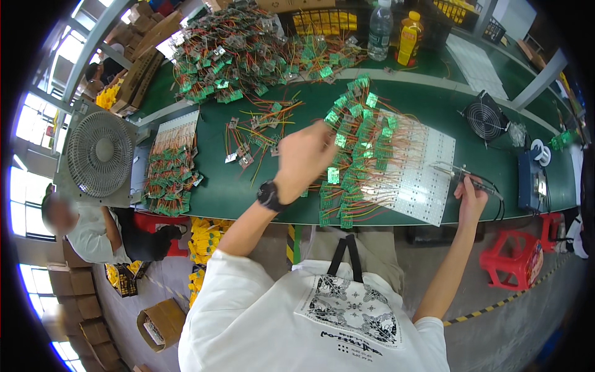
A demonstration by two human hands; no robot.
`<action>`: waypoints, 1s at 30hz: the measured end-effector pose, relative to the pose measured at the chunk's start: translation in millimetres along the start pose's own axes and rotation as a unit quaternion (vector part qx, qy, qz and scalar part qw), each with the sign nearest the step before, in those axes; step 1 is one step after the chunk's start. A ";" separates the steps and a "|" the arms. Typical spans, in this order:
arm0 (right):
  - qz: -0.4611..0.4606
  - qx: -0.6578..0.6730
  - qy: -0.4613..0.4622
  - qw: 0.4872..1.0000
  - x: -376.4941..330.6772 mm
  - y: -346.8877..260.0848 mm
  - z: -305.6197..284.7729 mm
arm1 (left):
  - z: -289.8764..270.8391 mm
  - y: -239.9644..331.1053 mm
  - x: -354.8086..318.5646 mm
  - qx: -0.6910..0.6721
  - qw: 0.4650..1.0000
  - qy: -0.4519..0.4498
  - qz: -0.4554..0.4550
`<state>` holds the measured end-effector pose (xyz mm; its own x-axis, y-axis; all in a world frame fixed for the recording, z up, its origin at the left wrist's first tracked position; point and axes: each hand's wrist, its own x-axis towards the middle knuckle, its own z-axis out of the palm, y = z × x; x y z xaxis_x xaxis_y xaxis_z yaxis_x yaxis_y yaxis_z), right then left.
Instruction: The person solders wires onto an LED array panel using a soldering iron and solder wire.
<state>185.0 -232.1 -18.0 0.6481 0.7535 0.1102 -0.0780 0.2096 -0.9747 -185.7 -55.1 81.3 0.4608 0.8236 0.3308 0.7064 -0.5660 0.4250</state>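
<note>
My left hand (pixel 307 156), a dark watch on its wrist, reaches over the left edge of a bundle of small green circuit boards (pixel 354 177). Its fingers are curled together against the boards; what they hold, if anything, is hidden. Orange and red wires run from these boards onto a white perforated plate (pixel 427 186), which lies slanted on the green table. In my right hand (pixel 472 197), at the plate's right edge, is a soldering iron (pixel 459 172) with a black cable. Its tip points left, over the plate.
Left of my left hand lie loose wired boards (pixel 263 127) and a second filled plate (pixel 176 136). A large heap of boards (pixel 229 53) and two bottles (pixel 380 31) stand behind. A small fan (pixel 486 119), solder spool (pixel 540 152) and blue box (pixel 532 183) sit right.
</note>
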 end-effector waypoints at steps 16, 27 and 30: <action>0.012 0.058 0.017 0.998 2.3 -3.4 1.1 | -24.0 -125.6 -57.2 -0.209 0.963 0.040 -0.169; 0.000 0.048 0.014 0.999 6.4 -1.0 -2.9 | -37.3 -111.4 -104.6 -0.614 0.709 -0.081 -0.338; 0.003 0.038 0.006 0.999 6.8 -0.4 -3.1 | -37.0 -104.0 -114.5 -0.494 0.799 -0.081 -0.333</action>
<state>191.7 -229.1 -17.5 0.6560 0.7477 0.1027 -0.1388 0.2532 -0.9574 -331.9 -91.9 30.4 0.2788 0.9035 -0.3255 0.0915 0.3124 0.9455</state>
